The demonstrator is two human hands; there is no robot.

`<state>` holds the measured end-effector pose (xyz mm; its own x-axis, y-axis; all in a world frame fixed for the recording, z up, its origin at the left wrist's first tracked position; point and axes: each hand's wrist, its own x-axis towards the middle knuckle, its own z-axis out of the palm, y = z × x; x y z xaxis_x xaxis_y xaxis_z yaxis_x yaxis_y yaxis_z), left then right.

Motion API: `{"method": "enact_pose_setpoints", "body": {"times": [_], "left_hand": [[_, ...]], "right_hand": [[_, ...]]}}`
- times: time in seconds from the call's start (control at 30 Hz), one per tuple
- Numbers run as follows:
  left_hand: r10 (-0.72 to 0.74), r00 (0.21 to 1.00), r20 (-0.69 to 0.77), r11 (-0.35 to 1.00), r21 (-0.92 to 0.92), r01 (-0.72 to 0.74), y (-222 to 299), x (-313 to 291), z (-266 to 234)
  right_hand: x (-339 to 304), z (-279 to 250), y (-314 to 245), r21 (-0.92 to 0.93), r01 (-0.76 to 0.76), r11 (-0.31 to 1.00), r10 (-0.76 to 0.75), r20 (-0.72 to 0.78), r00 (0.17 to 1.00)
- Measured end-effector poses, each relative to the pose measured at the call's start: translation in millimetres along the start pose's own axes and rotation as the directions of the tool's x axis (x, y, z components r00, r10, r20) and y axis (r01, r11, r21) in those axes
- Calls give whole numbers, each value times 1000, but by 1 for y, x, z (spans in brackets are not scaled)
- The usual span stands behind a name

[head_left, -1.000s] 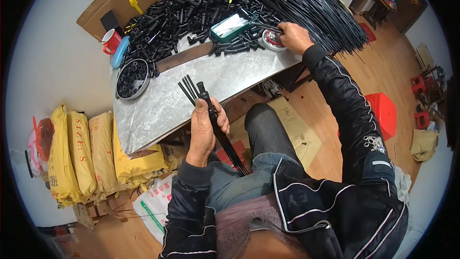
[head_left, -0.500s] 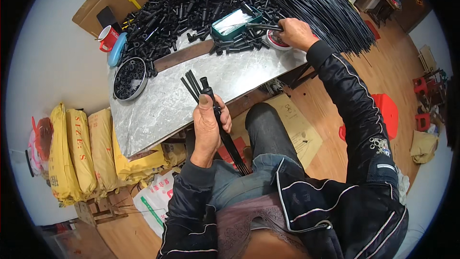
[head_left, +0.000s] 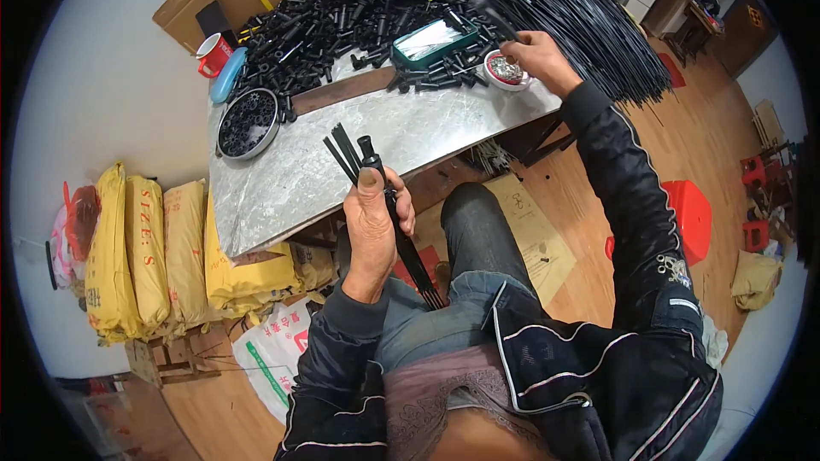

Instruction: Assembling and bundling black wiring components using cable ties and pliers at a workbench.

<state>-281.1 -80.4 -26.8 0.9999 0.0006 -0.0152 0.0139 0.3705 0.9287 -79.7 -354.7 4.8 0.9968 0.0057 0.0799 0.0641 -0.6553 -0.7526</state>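
Observation:
My left hand is closed around a bundle of thin black rods and a black tubular piece with a flared end, in front of the table's near edge. The thumb presses on the tube, and the rods' lower ends reach down to my lap. Over the table's right end, my right hand grips a dark, long tool with a rounded far end, blurred so its kind is unclear. Just below that hand stands a small round white tub with small shiny metal parts on red.
A large heap of black tubular parts covers the grey table. Near it are a green box, a brown metal bar, a round dish of black rings and a red mug. Long black rods lie at right.
My right hand has lifted slightly away from the white tub, and its tool has swung upward, away from the green box. My left hand keeps its hold; the view has shifted a little.

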Motion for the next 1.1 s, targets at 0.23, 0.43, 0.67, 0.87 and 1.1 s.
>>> {"method": "enact_pose_setpoints", "body": {"times": [0.23,0.43,0.67,0.87,1.1], "left_hand": [[119,980,-159,993,26,-116,2,-16,1],[210,954,-216,978,60,-201,-1,-25,-8],[262,923,-283,962,148,-228,1,-34,-15],[266,919,-292,958,186,-218,1,-34,-16],[275,916,-291,957,176,-231,-3,-30,-15]], "right_hand": [[-117,84,-64,793,-526,308,-141,585,799],[-180,130,-110,823,-507,256,-155,553,819],[-196,144,-123,827,-400,395,-75,463,883],[-205,146,-121,793,-321,517,-52,403,914],[-206,146,-122,845,-294,446,-44,349,936]]}}
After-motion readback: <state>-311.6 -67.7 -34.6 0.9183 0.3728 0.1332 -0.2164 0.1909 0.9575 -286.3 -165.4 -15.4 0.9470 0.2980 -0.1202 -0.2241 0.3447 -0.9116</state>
